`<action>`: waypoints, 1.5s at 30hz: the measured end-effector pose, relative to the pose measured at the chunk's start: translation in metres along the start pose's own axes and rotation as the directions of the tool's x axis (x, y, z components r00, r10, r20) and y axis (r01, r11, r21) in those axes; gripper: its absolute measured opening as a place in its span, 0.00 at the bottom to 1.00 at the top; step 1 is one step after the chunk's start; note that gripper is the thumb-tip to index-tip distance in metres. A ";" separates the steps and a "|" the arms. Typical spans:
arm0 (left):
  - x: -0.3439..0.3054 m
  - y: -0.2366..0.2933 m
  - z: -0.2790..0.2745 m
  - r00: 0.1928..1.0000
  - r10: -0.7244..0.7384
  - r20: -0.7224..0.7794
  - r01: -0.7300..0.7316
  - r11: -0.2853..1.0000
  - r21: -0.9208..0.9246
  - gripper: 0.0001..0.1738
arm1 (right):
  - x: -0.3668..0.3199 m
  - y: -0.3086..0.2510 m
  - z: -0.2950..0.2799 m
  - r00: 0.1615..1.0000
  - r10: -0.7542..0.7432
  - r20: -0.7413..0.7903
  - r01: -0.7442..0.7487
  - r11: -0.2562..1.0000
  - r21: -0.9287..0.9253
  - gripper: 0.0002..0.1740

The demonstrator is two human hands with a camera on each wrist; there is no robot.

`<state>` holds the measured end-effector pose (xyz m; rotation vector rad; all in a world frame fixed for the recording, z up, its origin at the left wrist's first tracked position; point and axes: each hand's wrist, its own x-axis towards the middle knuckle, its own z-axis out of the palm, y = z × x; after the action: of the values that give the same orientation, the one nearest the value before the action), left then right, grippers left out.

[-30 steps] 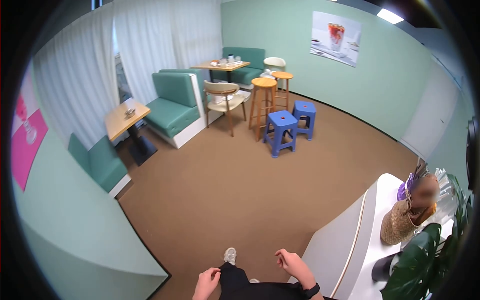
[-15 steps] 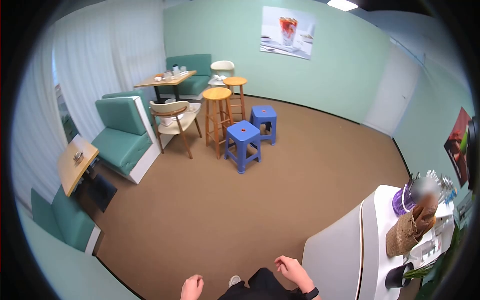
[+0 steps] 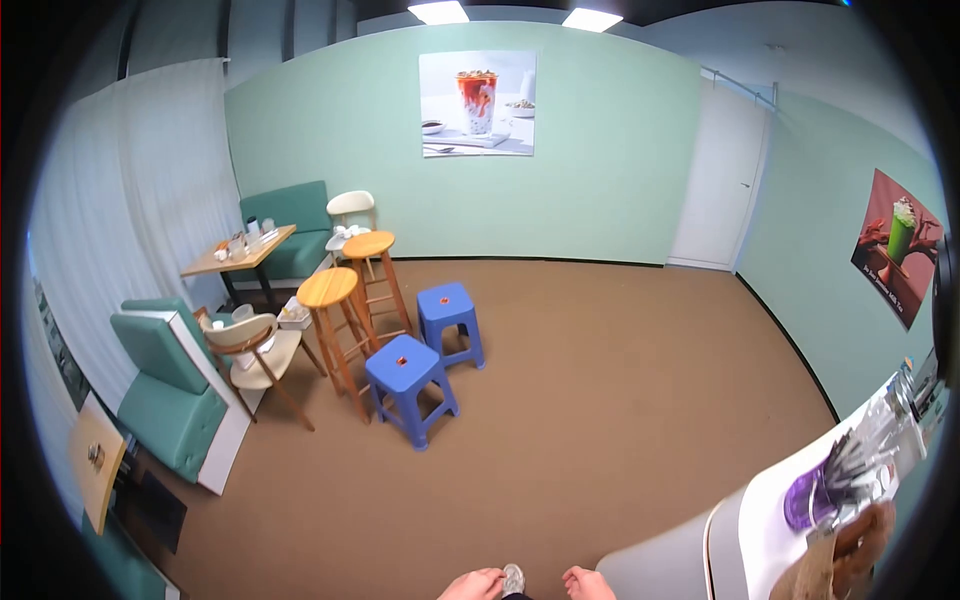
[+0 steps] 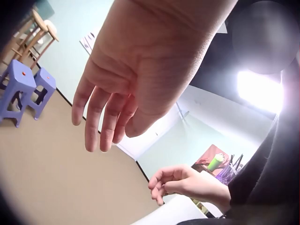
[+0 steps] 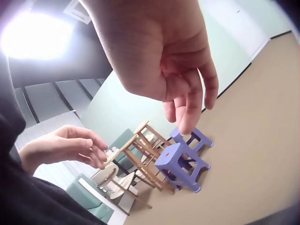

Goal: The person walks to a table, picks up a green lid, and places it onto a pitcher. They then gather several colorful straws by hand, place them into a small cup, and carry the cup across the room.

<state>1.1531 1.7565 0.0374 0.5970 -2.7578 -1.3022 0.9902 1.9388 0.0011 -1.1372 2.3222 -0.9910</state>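
Both my hands hang low at the bottom of the head view with nothing in them. My left hand (image 3: 474,584) has loosely bent, relaxed fingers, seen from the palm side in the left wrist view. To its right, my right hand (image 3: 587,583) is held near the side of a white counter (image 3: 664,550), its fingers loosely curled. Ahead on the brown floor stand two blue plastic stools (image 3: 405,365), beside two taller wooden bar stools (image 3: 328,290). One of my light shoes (image 3: 513,578) shows between the hands.
On the counter stand a purple container (image 3: 806,500) of wrapped straws or utensils and a woven basket (image 3: 805,575). Left are green booth seats (image 3: 175,415), a cream chair (image 3: 265,365), and wooden tables (image 3: 97,455). A white door (image 3: 715,185) is in the back right corner.
The head view has turned right and tilted up while moving forward. Stools and tables now lie further left and nearer; the back wall and door are more central. Both hands remain without anything in them.
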 end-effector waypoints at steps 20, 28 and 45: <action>0.331 -0.195 -0.210 0.937 -0.334 -0.104 0.337 0.941 0.016 0.12 | 0.509 -0.051 -0.042 0.989 -0.099 0.110 0.099 0.995 0.005 0.12; 0.532 -0.223 -0.317 0.944 -0.238 -0.230 0.229 0.971 -0.066 0.13 | 0.639 -0.028 -0.073 0.977 0.213 0.002 -0.211 0.967 0.142 0.14; 0.953 -0.203 -0.424 0.994 -0.100 -0.037 0.101 0.994 0.042 0.11 | 1.091 0.120 -0.167 0.988 0.007 -0.156 -0.051 0.958 -0.281 0.12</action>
<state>0.4181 0.9885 0.0354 0.7634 -2.7676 -1.2397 0.1668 1.1938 0.0045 -1.1624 2.6650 -0.7746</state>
